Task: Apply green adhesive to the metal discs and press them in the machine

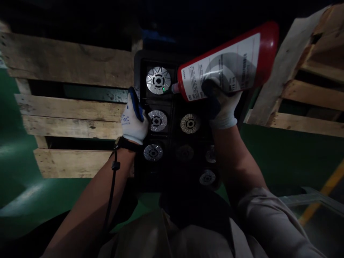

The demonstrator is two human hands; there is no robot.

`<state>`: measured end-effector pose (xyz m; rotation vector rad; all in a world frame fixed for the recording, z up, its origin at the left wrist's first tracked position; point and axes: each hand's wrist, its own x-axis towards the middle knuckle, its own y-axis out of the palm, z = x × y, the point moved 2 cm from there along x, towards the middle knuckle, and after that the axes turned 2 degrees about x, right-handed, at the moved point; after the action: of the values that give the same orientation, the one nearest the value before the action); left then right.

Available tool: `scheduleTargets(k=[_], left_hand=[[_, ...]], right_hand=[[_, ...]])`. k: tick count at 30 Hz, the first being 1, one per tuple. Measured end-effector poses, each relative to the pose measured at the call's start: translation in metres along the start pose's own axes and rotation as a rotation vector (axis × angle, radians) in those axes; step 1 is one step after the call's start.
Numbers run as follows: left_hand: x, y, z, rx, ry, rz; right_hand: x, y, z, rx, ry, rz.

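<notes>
A large red bottle [228, 64] with a white label lies tilted in my gloved right hand [221, 102], its nozzle pointing left. The tip hangs by the lower right edge of a silvery slotted disc [158, 80], where a small green spot shows. That disc sits in the upper left compartment of a black tray [138, 68]. My left hand [134, 120], gloved in white and blue, is closed around the tray's left edge. Beside it lies another disc [157, 121], with a further disc [190, 123] to its right.
More discs sit lower in the tray, one at the left [153, 153] and one at the lower right [207, 177]. Wooden pallets stand left [72, 62] and right [317, 93] on a green floor [290, 154].
</notes>
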<state>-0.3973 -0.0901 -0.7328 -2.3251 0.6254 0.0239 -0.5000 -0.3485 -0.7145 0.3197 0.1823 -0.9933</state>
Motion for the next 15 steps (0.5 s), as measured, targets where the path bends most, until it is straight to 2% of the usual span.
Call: scheduleTargets(k=[3, 6, 10, 15], left_hand=[[0.000, 0.000, -0.001, 0.000, -0.009, 0.008], [0.000, 0.000, -0.001, 0.027, -0.001, -0.011], [-0.001, -0.001, -0.002, 0.035, -0.004, -0.004], [0.000, -0.003, -0.004, 0.010, -0.024, 0.013]], right_hand=[[-0.001, 0.000, 0.000, -0.004, -0.001, -0.017], [-0.002, 0.007, 0.004, 0.016, -0.087, -0.055], [-0.003, 0.018, 0.008, 0.031, -0.144, -0.009], [-0.004, 0.019, 0.007, -0.023, -0.166, 0.048]])
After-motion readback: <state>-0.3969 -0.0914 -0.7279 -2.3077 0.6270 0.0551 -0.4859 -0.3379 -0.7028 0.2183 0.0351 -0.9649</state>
